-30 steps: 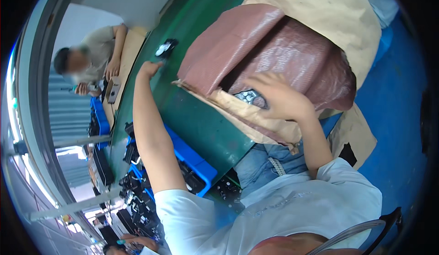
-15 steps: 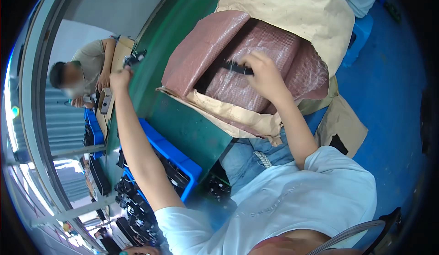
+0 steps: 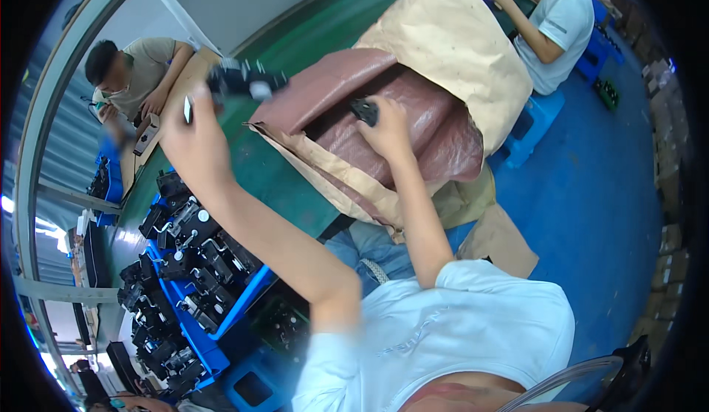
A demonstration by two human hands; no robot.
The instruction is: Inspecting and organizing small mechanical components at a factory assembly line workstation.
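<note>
My left hand (image 3: 198, 142) is raised at the left with its fingers closed, blurred by motion. A black mechanism with silvery parts (image 3: 244, 81) sticks out from its fingertips, smeared. A small pale sliver (image 3: 188, 110) shows against the same hand. My right hand (image 3: 389, 128) pinches a small black plastic part (image 3: 364, 111) above an opened sack. The sack has a tan paper outside (image 3: 458, 35) and a reddish-brown woven plastic lining (image 3: 336, 87). Its mouth gapes darkly, and its contents are hidden.
Blue crates (image 3: 235, 305) at the lower left hold heaped black mechanisms (image 3: 199, 253). The green table (image 3: 284, 190) runs under the sack. One person (image 3: 140, 80) sits across at the left; another (image 3: 557, 35) sits at the far right on a blue stool (image 3: 533, 128).
The view has swung, bringing more crates and the right-hand person into sight. My left hand appears larger, its mechanism extending further right. My right hand has turned the black part it holds.
</note>
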